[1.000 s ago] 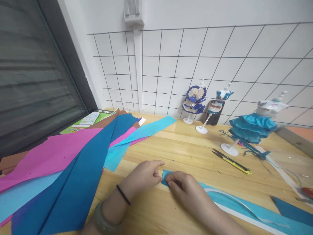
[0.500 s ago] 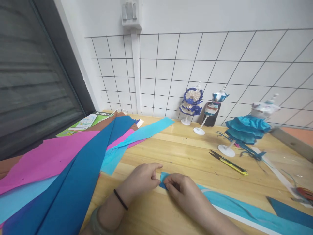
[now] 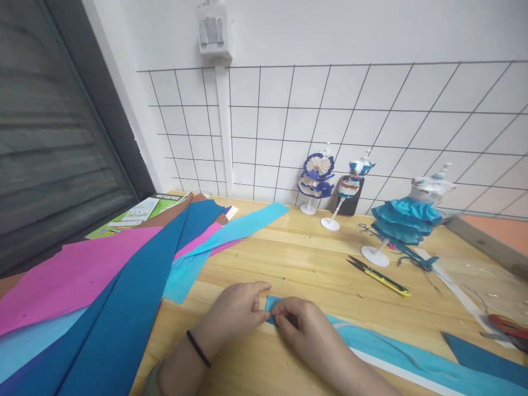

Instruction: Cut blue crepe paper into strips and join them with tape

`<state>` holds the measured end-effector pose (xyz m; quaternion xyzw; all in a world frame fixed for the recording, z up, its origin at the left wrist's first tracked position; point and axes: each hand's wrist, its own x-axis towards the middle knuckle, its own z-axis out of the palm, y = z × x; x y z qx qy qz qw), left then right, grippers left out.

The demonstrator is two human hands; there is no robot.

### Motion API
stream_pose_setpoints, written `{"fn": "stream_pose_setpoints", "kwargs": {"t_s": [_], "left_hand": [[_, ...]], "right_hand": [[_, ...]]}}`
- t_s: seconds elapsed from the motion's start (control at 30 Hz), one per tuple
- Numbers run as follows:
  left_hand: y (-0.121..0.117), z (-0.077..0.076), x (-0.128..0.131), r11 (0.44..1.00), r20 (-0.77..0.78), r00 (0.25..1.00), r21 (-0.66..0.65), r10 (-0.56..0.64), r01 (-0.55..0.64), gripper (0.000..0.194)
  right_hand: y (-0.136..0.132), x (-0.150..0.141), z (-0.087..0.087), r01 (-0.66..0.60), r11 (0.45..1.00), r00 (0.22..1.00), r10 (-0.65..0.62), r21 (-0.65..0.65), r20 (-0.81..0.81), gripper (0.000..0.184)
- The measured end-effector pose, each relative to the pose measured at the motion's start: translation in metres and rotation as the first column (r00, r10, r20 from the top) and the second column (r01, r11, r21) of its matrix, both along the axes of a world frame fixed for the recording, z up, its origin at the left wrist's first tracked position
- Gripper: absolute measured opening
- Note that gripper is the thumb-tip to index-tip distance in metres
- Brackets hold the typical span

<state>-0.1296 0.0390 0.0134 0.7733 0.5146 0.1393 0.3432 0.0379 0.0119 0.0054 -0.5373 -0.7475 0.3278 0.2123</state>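
Observation:
A small piece of blue crepe paper [image 3: 271, 301] lies on the wooden table between my hands. My right hand [image 3: 303, 324] pinches its right side, thumb and fingers together at the tabletop. My left hand [image 3: 239, 308] is at the paper's left edge, its thumb tip touching or nearly touching it. Its index finger stretches out apart from the thumb, and I see nothing held in it. From under my right wrist a long light-blue crepe strip [image 3: 383, 344] runs to the right, with a white strip [image 3: 396, 367] along its near edge.
Crepe sheets [image 3: 136, 275] in blue, pink and brown spread across the left. Yellow-handled thread snips [image 3: 383, 279] lie beyond my right hand. Three small dress forms stand behind, one with a ruffled blue skirt [image 3: 406, 220]. A dark blue scrap [image 3: 478, 352] and red-handled scissors [image 3: 509, 325] are at right.
The view has shifted slightly, so the table's things sit a little further left and lower. My right thumb and fingers remain pinched on the blue paper, and my left hand stays beside it.

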Motion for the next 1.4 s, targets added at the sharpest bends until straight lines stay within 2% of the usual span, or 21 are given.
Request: {"fn": "stream_pose_setpoints", "kwargs": {"t_s": [0.33, 0.7, 0.9, 1.13, 1.4], "left_hand": [[0.002, -0.007, 0.001, 0.998, -0.034, 0.998, 0.019, 0.053, -0.053, 0.049], [0.003, -0.009, 0.002, 0.997, -0.02, 0.997, -0.002, 0.078, -0.078, 0.049], [0.003, -0.013, 0.001, 0.997, -0.019, 0.997, 0.004, 0.079, -0.078, 0.051], [0.002, -0.009, 0.002, 0.997, -0.034, 0.997, 0.003, 0.074, -0.074, 0.052], [0.003, -0.012, 0.001, 0.997, -0.048, 0.996, 0.018, 0.072, -0.071, 0.051]], "right_hand": [[0.0, 0.003, -0.006, 0.025, 0.999, 0.994, -0.029, -0.043, -0.102, 0.022], [0.007, 0.009, -0.009, 0.074, 0.98, 0.942, -0.129, -0.183, -0.311, 0.029], [0.009, 0.011, -0.009, 0.065, 0.944, 0.907, -0.191, -0.322, -0.376, 0.037], [0.012, 0.015, -0.008, 0.082, 0.915, 0.878, -0.253, -0.394, -0.406, 0.04], [0.014, 0.017, -0.007, 0.129, 0.899, 0.869, -0.306, -0.419, -0.388, 0.04]]}}
